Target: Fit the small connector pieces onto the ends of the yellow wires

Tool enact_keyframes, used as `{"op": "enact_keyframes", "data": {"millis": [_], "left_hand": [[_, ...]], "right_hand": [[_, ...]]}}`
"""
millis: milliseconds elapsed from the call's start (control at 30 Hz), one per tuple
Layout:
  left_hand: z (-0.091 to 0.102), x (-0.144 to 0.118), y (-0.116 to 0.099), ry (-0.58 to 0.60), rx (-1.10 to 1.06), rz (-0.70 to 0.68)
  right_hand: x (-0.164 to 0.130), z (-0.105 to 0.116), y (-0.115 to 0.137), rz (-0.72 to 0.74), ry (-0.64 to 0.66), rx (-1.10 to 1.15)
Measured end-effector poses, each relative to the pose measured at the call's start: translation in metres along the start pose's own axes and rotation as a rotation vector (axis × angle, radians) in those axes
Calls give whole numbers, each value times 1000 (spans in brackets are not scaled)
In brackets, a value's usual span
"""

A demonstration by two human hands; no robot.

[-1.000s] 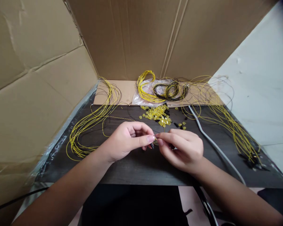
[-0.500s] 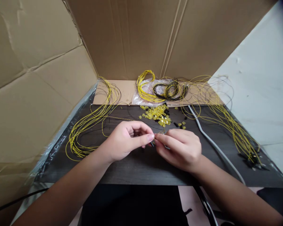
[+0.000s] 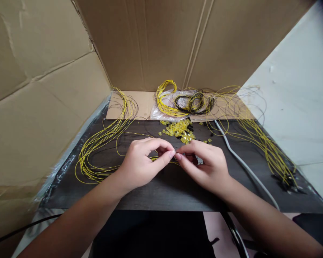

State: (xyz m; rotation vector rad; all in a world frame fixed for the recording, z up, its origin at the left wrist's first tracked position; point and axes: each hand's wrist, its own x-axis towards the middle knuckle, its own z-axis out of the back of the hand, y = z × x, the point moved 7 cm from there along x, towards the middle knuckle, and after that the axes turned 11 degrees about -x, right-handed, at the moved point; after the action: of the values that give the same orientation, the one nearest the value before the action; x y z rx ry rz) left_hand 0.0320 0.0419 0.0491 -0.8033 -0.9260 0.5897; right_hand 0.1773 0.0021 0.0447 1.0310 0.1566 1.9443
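My left hand (image 3: pixel 144 163) and my right hand (image 3: pixel 206 166) meet fingertip to fingertip over the middle of the dark table (image 3: pixel 161 190). Both pinch the same thin yellow wire (image 3: pixel 156 158), which runs left under my left hand toward a loose bundle of yellow and black wires (image 3: pixel 99 150). Whatever small part sits between the fingertips is hidden. A heap of small yellow connector pieces (image 3: pixel 179 129) lies just beyond my hands.
Cardboard walls (image 3: pixel 150 43) close in the back and left. A plastic bag with coiled yellow and black wires (image 3: pixel 181 102) sits at the back. More yellow wires (image 3: pixel 261 139) and a grey cable (image 3: pixel 242 163) cross the right side. A white wall stands at right.
Both hands have shifted slightly away from me and a little left. The fingertips stay pinched together, and the yellow wire now shows beneath my left hand.
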Motion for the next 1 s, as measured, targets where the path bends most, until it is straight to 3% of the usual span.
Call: {"op": "enact_keyframes", "data": {"millis": [133,300,700,1000], "left_hand": [[-2,-2,-2,8,59,-43],[-2,-1,0,6,8,5],[-5,1,9,22,-92,123],[-5,0,15,16,-139,200]], "right_hand": [[2,3,0,-21,-14,8],[2,3,1,9,-23,-11],[-12,1,4,195,-55,-433],[-14,0,4,220,-43,-494]]}}
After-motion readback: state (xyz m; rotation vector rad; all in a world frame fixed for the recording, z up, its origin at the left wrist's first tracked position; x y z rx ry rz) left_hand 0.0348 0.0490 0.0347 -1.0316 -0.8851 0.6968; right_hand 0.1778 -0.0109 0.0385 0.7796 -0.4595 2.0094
